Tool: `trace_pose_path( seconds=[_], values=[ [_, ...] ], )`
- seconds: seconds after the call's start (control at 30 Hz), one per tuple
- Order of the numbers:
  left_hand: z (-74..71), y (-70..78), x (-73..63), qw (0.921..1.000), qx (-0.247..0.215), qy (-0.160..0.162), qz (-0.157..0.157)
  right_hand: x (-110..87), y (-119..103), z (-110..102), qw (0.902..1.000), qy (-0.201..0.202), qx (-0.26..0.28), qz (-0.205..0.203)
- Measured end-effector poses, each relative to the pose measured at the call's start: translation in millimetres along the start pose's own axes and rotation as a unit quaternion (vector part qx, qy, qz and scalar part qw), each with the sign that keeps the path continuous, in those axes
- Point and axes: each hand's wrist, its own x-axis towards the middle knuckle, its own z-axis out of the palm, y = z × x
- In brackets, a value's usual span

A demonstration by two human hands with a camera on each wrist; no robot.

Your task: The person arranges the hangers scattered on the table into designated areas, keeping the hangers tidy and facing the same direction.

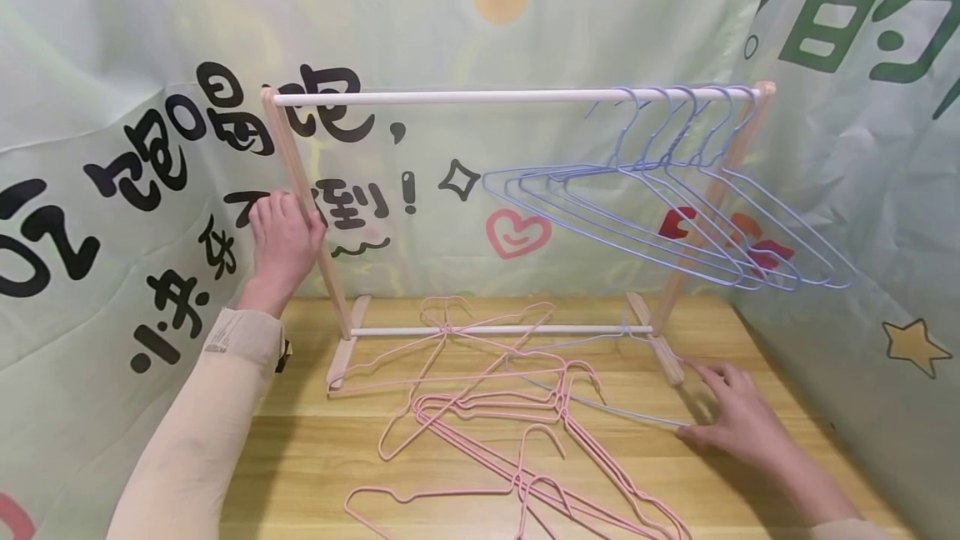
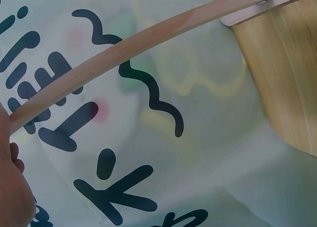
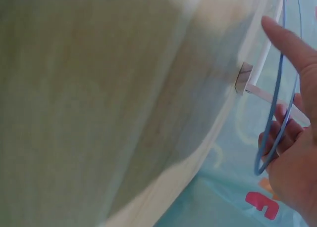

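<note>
A wooden clothes rack with a white top rail (image 1: 450,97) stands on the table. My left hand (image 1: 285,232) grips the rack's left post (image 1: 330,282), which also crosses the left wrist view as a pale wooden post (image 2: 99,71). Low by the rack's right foot (image 1: 663,357), my right hand (image 1: 742,419) holds the end of a blue clothes hanger (image 1: 630,413), thumb on one side and fingers curled on the other. In the right wrist view the end of this blue wire (image 3: 273,108) runs between thumb and fingers.
Several blue hangers (image 1: 667,161) hang at the right end of the top rail. Several pink hangers (image 1: 487,457) lie overlapping on the wooden table (image 1: 292,473), some against the lower white bar (image 1: 487,330). A printed cloth (image 1: 435,32) surrounds the table behind and at the sides.
</note>
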Motion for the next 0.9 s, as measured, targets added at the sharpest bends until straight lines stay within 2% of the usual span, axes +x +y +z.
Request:
trace_pose_path(
  seconds=[0.13, 0.53, 0.77, 0.9],
  values=[
    [0.0, 0.0, -0.6, 1.0, -0.001, -0.001, 0.0, -0.2, 4, 4, 0.9998, -0.005, -0.015, 0.015],
    [-1.5, 1.1, 0.0, 1.0, -0.002, 0.001, 0.0, 8.5, 7, 9, 0.9939, 0.074, -0.082, -0.005],
    [-3.0, 3.1, 0.7, 1.0, -0.005, 0.004, -0.001, 13.0, 9, 8, 0.9911, 0.068, -0.114, 0.007],
    [-3.1, 3.5, 0.2, 1.0, -0.007, -0.002, -0.005, 12.7, 9, 6, 0.9891, 0.06, -0.13, 0.033]
  ],
)
